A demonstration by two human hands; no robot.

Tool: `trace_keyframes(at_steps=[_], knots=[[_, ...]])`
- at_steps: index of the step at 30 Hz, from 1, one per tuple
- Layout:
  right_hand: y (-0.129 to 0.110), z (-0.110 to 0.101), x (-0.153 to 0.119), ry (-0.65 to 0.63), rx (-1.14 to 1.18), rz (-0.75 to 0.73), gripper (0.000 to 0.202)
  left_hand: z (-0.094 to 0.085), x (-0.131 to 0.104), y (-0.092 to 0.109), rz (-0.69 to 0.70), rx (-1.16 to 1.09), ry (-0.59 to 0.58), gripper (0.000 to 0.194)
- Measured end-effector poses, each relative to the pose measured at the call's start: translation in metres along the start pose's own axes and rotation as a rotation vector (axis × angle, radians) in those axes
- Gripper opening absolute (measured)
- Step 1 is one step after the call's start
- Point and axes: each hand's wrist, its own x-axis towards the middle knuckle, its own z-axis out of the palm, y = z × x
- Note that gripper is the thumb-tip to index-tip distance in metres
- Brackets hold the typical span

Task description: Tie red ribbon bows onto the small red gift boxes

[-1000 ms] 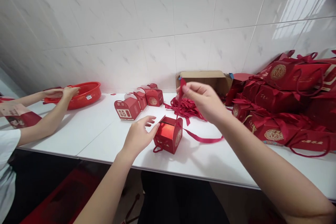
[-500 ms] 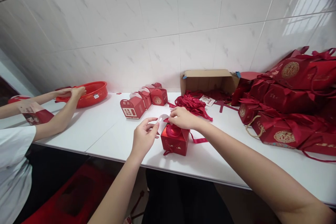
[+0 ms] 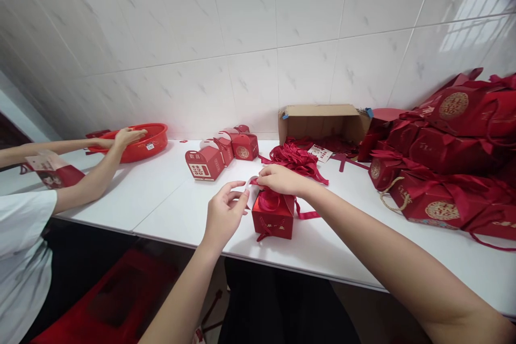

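Note:
A small red gift box (image 3: 273, 224) stands upright on the white table in front of me, with a red cord and gold characters on its near side. My left hand (image 3: 226, 212) pinches the pale inner side of the box's top flap (image 3: 250, 185) between thumb and fingers. At the top of the box, my right hand (image 3: 279, 178) has its fingers closed on a red ribbon (image 3: 269, 200), which loops over the lid. The ribbon's loose tail (image 3: 308, 215) lies on the table to the right. My right fingertips are partly hidden.
Several red boxes (image 3: 203, 164) stand back left. Behind my right hand lie a heap of ribbons (image 3: 294, 160) and an open cardboard carton (image 3: 322, 113). Tied boxes (image 3: 439, 209) are piled at right. A co-worker's hand (image 3: 131, 137) is over a red basin (image 3: 151, 153).
The box sits a little farther right in view and its near face has turned slightly. The pale flap is tilted more edge-on. The co-worker's hand has moved further over the basin.

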Motion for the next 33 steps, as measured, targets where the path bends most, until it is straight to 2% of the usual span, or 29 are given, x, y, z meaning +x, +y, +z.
trace_keyframes(at_steps=[3, 6, 9, 12, 18, 21, 24, 26, 29, 31, 33], knots=[[-0.001, 0.002, -0.001, -0.027, -0.08, 0.009, 0.023, -0.001, 0.0, -0.001, 0.012, 0.003, -0.017, 0.043], [-0.002, 0.005, 0.0, -0.032, -0.162, -0.053, 0.025, -0.001, 0.002, -0.003, 0.009, -0.015, -0.015, 0.044], [-0.003, 0.008, 0.003, -0.005, -0.278, -0.128, 0.028, 0.0, 0.008, -0.004, -0.03, -0.061, -0.012, 0.044], [-0.002, 0.01, 0.003, 0.027, -0.353, -0.165, 0.031, 0.002, 0.015, -0.003, -0.042, -0.065, -0.067, 0.039], [0.004, 0.013, 0.0, 0.068, -0.319, -0.195, 0.033, 0.0, 0.017, 0.002, -0.138, -0.226, -0.126, 0.032], [0.007, 0.015, 0.0, 0.101, -0.304, -0.212, 0.031, 0.001, 0.018, -0.003, -0.161, -0.294, -0.147, 0.031], [0.009, 0.012, -0.001, 0.203, -0.265, -0.229, 0.031, 0.001, 0.022, -0.013, -0.148, -0.27, -0.176, 0.032], [0.014, 0.006, -0.007, 0.313, -0.191, -0.233, 0.031, -0.007, 0.026, -0.023, -0.11, -0.076, -0.164, 0.032], [0.032, -0.006, -0.025, 0.45, -0.061, -0.229, 0.028, -0.035, 0.03, -0.041, -0.043, 0.525, -0.074, 0.026], [0.051, -0.009, -0.04, 0.476, 0.013, -0.201, 0.027, -0.057, 0.032, -0.052, -0.092, 0.915, -0.02, 0.02], [0.07, -0.006, -0.053, 0.446, 0.09, -0.14, 0.03, -0.072, 0.035, -0.06, -0.052, 1.099, 0.042, 0.016]])
